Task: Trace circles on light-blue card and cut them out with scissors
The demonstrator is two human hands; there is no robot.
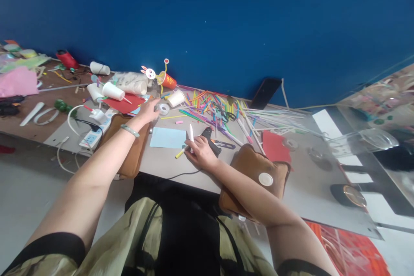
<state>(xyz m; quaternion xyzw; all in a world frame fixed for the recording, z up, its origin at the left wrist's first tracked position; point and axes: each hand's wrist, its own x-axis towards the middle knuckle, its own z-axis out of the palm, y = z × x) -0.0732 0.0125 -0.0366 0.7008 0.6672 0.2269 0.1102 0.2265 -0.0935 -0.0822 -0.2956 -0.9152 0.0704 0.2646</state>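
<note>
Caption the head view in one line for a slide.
Right hand holding a white marker beside a pale blue sheet, left hand near a tape roll.

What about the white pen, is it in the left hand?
No, the white pen is in the right hand, while the left hand is at the tape roll.

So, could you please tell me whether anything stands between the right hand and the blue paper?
Nothing visible does: the right hand, holding a white pen, is at the right edge of the blue paper.
</note>
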